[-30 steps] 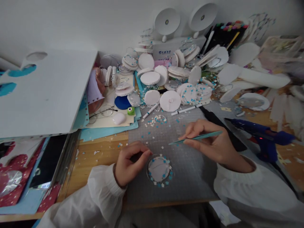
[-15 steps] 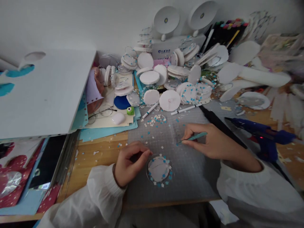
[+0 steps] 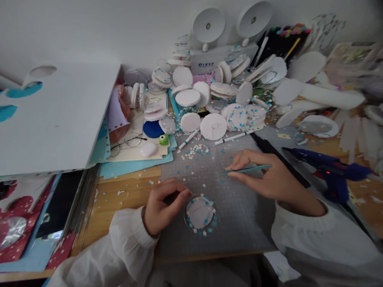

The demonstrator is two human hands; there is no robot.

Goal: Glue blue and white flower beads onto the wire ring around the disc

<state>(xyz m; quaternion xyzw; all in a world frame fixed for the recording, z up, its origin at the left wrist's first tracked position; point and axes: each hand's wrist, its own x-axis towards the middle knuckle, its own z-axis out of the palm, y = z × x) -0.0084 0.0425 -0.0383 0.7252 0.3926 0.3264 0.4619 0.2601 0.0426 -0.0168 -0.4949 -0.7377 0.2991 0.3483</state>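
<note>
You have your widest free stretch on the near right of the mat point(image 3: 239, 231), between the disc point(image 3: 200, 213) and your right sleeve point(image 3: 320, 235). A second gap lies between your hands, though the tweezers point(image 3: 251, 169) in your right hand point(image 3: 266, 179) point into it. Your left hand point(image 3: 166, 203) blocks the disc's left side. Farther in, loose stars point(image 3: 196, 151), then two pens point(image 3: 234, 138) and the heaped white pile point(image 3: 214, 126) bar your way. On your right, the black tool point(image 3: 279, 161) and glue gun point(image 3: 329, 167) hem you in. Leftward, a strip of counter point(image 3: 128, 183) gives you passage before the raised board point(image 3: 56, 127).
</note>
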